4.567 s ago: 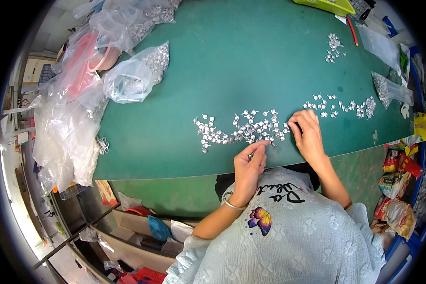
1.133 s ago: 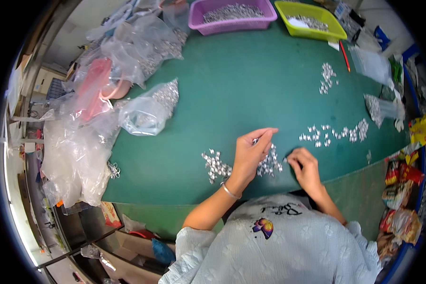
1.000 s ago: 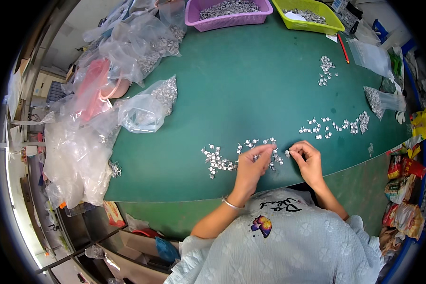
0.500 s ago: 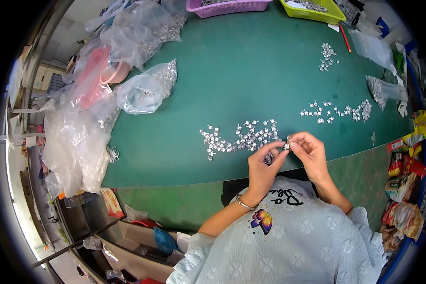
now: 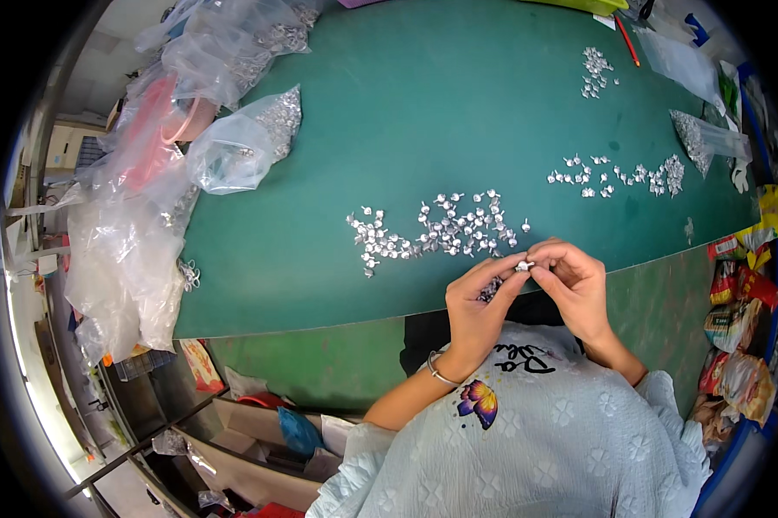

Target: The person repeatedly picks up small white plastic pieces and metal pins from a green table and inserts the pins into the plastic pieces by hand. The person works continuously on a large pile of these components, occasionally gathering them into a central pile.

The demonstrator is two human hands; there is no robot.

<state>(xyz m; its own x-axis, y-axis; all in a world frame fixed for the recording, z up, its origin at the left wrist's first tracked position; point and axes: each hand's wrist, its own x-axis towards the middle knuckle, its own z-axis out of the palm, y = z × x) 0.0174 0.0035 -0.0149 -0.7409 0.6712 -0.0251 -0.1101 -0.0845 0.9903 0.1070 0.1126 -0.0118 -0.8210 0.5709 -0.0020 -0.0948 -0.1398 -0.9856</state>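
Between the fingertips of both hands is a small silver metal piece (image 5: 523,267) with a round head. My left hand (image 5: 473,315) pinches it from the left with thumb and forefinger, and more small metal pieces (image 5: 490,289) sit in its curled palm. From the right, my right hand (image 5: 576,295) grips the same piece with thumb and fingers. Just beyond the fingertips lies a lone silver piece (image 5: 525,225) on the green table (image 5: 389,112). A loose heap of similar silver pieces (image 5: 458,226) spreads out to the left of it.
Farther right lie another row of silver pieces (image 5: 663,178) and a small cluster (image 5: 595,71). A clear bag of metal parts (image 5: 691,142) and a red pencil (image 5: 627,41) are along the right. Several plastic bags (image 5: 134,250) crowd the left edge, with metal rings (image 5: 189,275) beside them.
The table and its contents sit higher and slightly left in the picture. A lone silver piece now shows apart from my fingertips. Both hands still meet at a small piece.
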